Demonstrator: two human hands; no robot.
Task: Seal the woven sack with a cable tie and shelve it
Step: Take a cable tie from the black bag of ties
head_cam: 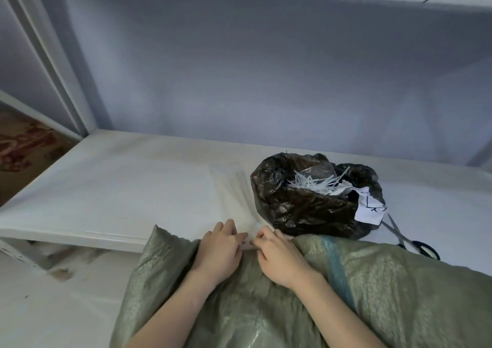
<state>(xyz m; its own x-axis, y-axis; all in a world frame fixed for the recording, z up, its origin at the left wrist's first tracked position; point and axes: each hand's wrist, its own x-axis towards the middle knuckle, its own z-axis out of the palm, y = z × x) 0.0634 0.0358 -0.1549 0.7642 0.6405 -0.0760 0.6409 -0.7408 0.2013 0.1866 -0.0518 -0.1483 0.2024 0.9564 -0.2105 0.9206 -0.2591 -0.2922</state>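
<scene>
Green woven sack (266,302) lies across the shelf's (106,188) front edge, mouth pointing away, directly under both hands. Left hand (221,246) and right hand (277,254) meet at the mouth, fingers curled narrow, pinching something small and white, probably a cable tie; too small to confirm. Black bag of ties (306,204) and scissors (415,244) sit just right, crowding the shelf space.

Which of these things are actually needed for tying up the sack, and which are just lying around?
In use: woven sack, left hand, right hand, black bag of cable ties, shelf.

Lying about: scissors, white paper slip.
</scene>
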